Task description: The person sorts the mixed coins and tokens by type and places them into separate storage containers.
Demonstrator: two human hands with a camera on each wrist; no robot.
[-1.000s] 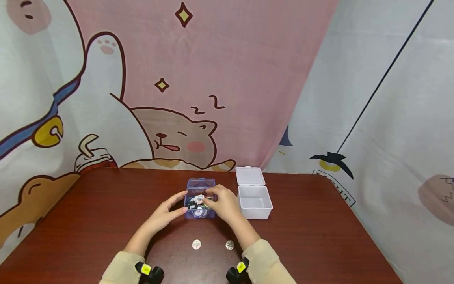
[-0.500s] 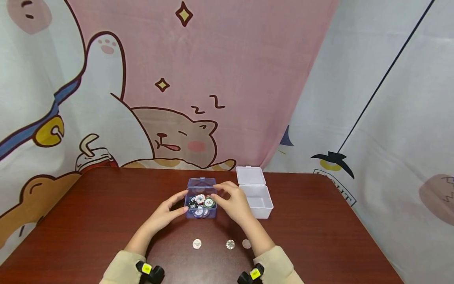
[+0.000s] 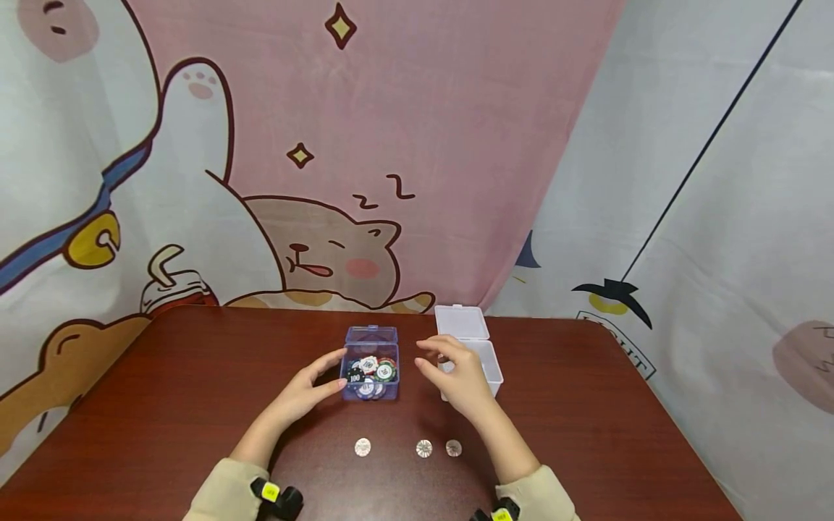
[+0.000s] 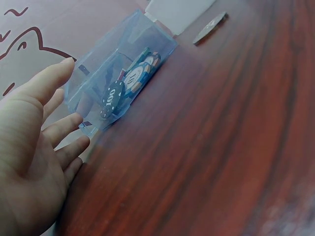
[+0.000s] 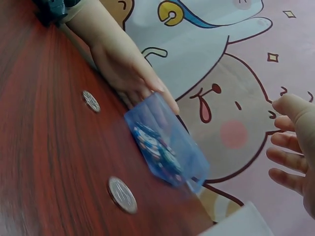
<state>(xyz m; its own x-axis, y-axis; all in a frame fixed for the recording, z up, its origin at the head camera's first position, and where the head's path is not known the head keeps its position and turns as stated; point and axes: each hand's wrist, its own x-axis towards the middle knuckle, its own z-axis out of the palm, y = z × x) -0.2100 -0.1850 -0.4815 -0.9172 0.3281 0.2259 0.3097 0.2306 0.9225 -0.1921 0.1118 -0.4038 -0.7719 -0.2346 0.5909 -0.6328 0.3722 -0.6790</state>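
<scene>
A see-through blue plastic box [image 4: 142, 32] stands on the table, its lid [image 3: 372, 334] tipped back. Inside lie several poker chips [image 3: 368, 375], among them a black one [image 4: 112, 100] marked 100. My left hand [image 3: 305, 385] rests at the box's left side, thumb and fingers loosely spread. To the right, my right hand [image 3: 461, 373] hovers in front of the white plastic box [image 3: 496, 367], fingers relaxed with nothing between them. It covers part of that box. Both wrist views show the blue box upright, with chips piled low inside.
Three silver coins, a left one [image 3: 363, 447], a middle one [image 3: 424, 449] and a right one [image 3: 453, 448], lie nearer the person. The white lid [image 3: 461, 323] leans back. Behind the brown table [image 3: 195, 376] hangs a cartoon-printed cloth [image 3: 417, 108].
My right hand has drawn out of the blue box and moved right, to the white box, uncovering the chips and the rightmost coin. The left hand stays at the blue box.
</scene>
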